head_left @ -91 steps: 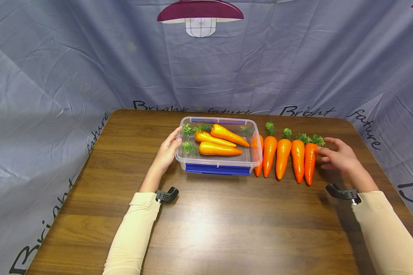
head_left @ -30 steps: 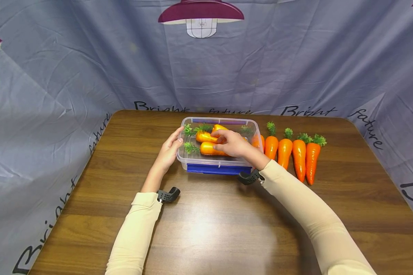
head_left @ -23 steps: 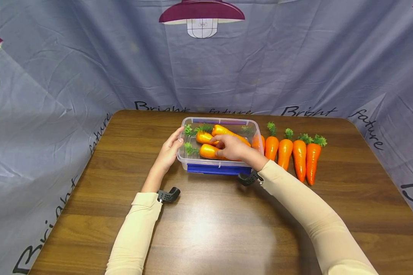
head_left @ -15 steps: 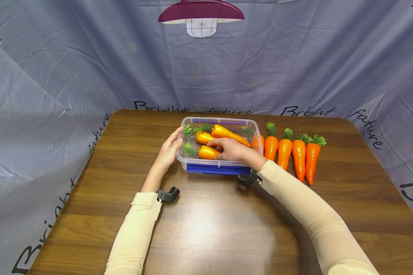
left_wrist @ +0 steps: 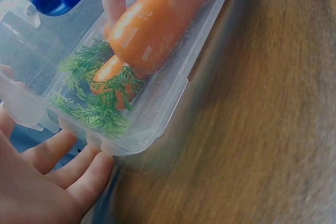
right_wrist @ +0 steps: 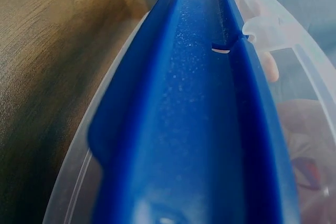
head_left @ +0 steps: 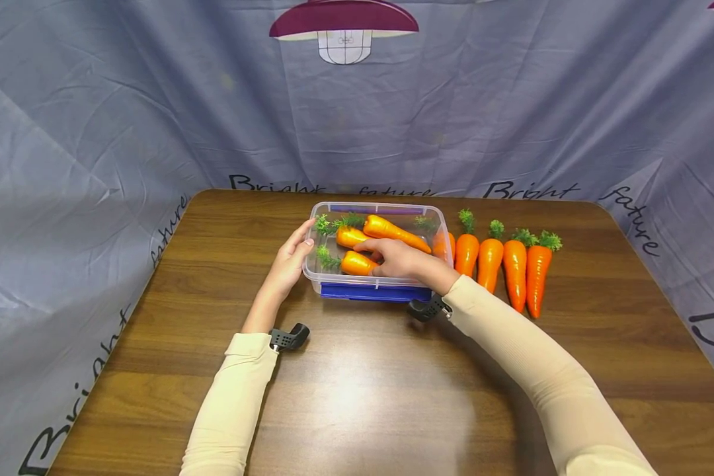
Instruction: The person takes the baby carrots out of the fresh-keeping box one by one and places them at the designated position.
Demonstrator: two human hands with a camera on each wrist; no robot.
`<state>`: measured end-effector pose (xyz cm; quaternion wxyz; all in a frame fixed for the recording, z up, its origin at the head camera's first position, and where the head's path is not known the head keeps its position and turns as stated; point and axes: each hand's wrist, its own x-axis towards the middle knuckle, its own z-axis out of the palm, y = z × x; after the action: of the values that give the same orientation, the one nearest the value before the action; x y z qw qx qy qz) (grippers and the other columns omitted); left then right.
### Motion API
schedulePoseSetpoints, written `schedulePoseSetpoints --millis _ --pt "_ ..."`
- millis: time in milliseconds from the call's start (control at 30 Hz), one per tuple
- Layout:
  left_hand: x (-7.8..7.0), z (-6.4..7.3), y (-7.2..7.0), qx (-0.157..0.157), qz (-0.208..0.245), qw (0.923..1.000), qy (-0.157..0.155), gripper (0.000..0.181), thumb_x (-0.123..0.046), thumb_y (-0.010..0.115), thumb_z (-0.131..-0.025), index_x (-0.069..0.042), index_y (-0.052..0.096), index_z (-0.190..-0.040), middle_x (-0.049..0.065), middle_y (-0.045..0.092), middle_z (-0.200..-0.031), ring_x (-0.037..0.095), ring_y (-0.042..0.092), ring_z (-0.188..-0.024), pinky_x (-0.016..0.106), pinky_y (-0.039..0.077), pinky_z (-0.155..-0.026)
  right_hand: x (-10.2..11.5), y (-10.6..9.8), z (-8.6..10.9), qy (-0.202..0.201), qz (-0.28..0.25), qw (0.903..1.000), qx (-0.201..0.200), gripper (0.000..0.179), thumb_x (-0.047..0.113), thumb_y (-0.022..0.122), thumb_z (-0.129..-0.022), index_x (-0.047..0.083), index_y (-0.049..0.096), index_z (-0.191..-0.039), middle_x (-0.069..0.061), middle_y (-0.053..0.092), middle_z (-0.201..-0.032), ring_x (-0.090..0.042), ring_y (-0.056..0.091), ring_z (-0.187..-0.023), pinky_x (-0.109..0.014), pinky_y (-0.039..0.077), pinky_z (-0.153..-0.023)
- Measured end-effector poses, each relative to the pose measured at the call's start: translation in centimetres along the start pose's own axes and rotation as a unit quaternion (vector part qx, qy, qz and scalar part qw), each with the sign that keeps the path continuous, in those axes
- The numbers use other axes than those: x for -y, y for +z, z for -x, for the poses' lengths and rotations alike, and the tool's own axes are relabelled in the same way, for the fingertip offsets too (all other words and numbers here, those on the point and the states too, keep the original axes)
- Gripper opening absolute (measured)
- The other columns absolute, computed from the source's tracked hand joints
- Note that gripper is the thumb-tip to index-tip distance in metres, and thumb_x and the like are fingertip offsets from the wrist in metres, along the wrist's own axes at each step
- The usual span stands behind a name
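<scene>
A clear plastic container (head_left: 369,280) with blue latches holds carrots with green tops. My right hand (head_left: 400,256) reaches into it and pinches the front carrot (head_left: 357,264), hiding its tapered end. Behind that lie a second carrot (head_left: 350,237), partly covered by the fingers, and a third carrot (head_left: 395,233) slanting along the back. At the container's left end, my left hand (head_left: 287,263) rests its extended fingers against the wall. The left wrist view shows those fingers (left_wrist: 86,174) spread at a container corner. A blue latch (right_wrist: 184,103) fills most of the right wrist view.
To the right of the container stands a row of several upright-lying carrots (head_left: 514,274), tops toward the back. The nearest one (head_left: 445,246) is partly seen through the container wall. The wooden table (head_left: 345,396) ends at a patterned curtain (head_left: 357,132).
My right hand has gone from the rightmost carrot of the row into the container and taken hold of the front carrot, which has shifted slightly toward me. The left hand has stayed put.
</scene>
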<state>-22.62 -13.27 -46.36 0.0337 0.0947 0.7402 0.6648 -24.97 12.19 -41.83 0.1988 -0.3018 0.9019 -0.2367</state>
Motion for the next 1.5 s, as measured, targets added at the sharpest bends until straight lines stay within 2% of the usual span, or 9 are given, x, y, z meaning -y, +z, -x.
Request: schedulePoseSetpoints --millis 267,500,567,633,800,1000,1100,1300,1500 --pt "0.2 0.0 0.1 -0.001 0.003 1.0000 0.001 0.051 -0.015 0.040 -0.109 -0.010 0.035 -0.159 0.013 0.027 -0.169 0.031 0.023 -0.158 0.049 0.019 -0.130 0.0 -0.3 0.5 -0.021 -0.071 0.9972 -0.010 0.061 0.000 0.067 -0.091 0.001 0.048 -0.149 -0.023 0.061 -0.139 -0.037 0.064 -0.120 -0.048 0.053 -0.105" --pt "0.4 0.0 0.2 -0.001 0.009 0.9999 0.005 0.051 -0.013 0.040 -0.108 -0.008 0.034 -0.159 0.014 0.025 -0.169 0.033 0.021 -0.158 0.050 0.018 -0.130 -0.5 -1.7 1.8 -0.028 -0.151 0.9862 -0.062 0.066 -0.002 0.065 -0.094 0.002 0.039 -0.155 -0.024 0.049 -0.152 -0.042 0.060 -0.126 -0.052 0.052 -0.106" --pt "0.4 0.0 0.2 0.000 0.011 0.9999 0.006 0.051 -0.013 0.041 -0.108 -0.007 0.034 -0.159 0.014 0.025 -0.169 0.033 0.021 -0.158 0.050 0.018 -0.130 -0.7 -2.3 2.2 -0.024 -0.175 0.9813 -0.077 0.068 -0.002 0.065 -0.094 0.003 0.036 -0.156 -0.022 0.044 -0.156 -0.040 0.060 -0.126 -0.048 0.055 -0.103" --pt "0.4 0.0 0.2 -0.001 0.011 0.9999 0.005 0.051 -0.012 0.041 -0.108 -0.007 0.034 -0.159 0.015 0.025 -0.169 0.033 0.022 -0.158 0.050 0.019 -0.130 -0.9 -2.9 2.6 -0.010 -0.202 0.9755 -0.087 0.071 -0.001 0.065 -0.095 0.006 0.034 -0.158 -0.024 0.048 -0.152 -0.037 0.063 -0.118 -0.040 0.060 -0.091" --pt "0.3 0.1 0.1 -0.002 0.016 0.9999 -0.001 0.051 -0.012 0.040 -0.108 -0.008 0.034 -0.159 0.014 0.024 -0.170 0.036 0.027 -0.155 0.051 0.024 -0.128 -1.5 -4.4 3.8 0.038 -0.307 0.9455 -0.100 0.075 0.002 0.062 -0.098 0.015 0.026 -0.162 -0.024 0.061 -0.129 -0.020 0.065 -0.092 -0.026 0.057 -0.065" --pt "0.3 0.1 0.0 -0.001 0.016 0.9999 -0.003 0.051 -0.012 0.039 -0.108 -0.008 0.034 -0.159 0.015 0.025 -0.169 0.036 0.028 -0.155 0.050 0.025 -0.128 -2.7 -5.5 5.3 0.070 -0.431 0.8905 -0.127 0.075 0.003 0.058 -0.100 0.022 0.020 -0.162 -0.005 0.061 -0.105 -0.013 0.067 -0.089 -0.035 0.064 -0.074" --pt "0.3 0.1 0.1 0.000 0.014 0.9999 -0.001 0.051 -0.012 0.039 -0.108 -0.007 0.033 -0.159 0.016 0.025 -0.169 0.036 0.027 -0.155 0.051 0.024 -0.128 -3.2 -5.9 6.2 0.073 -0.476 0.8652 -0.139 0.072 0.002 0.056 -0.100 0.024 0.021 -0.160 0.001 0.063 -0.101 -0.013 0.067 -0.086 -0.036 0.063 -0.074" --pt "0.2 0.0 0.1 -0.001 0.011 0.9999 0.000 0.051 -0.012 0.039 -0.108 -0.008 0.034 -0.159 0.015 0.024 -0.170 0.035 0.026 -0.156 0.051 0.024 -0.128 -4.4 -6.7 8.2 0.071 -0.532 0.8286 -0.158 0.067 0.001 0.055 -0.100 0.029 0.027 -0.154 0.003 0.068 -0.098 -0.013 0.068 -0.080 -0.030 0.062 -0.067" --pt "0.1 0.0 0.1 0.000 0.012 0.9999 0.004 0.051 -0.012 0.039 -0.108 -0.007 0.033 -0.159 0.015 0.024 -0.170 0.037 0.027 -0.155 0.051 0.024 -0.128 -5.9 -7.0 10.4 0.042 -0.581 0.7952 -0.168 0.055 -0.005 0.052 -0.100 0.030 0.037 -0.141 0.000 0.069 -0.096 -0.016 0.073 -0.080 -0.034 0.065 -0.068"
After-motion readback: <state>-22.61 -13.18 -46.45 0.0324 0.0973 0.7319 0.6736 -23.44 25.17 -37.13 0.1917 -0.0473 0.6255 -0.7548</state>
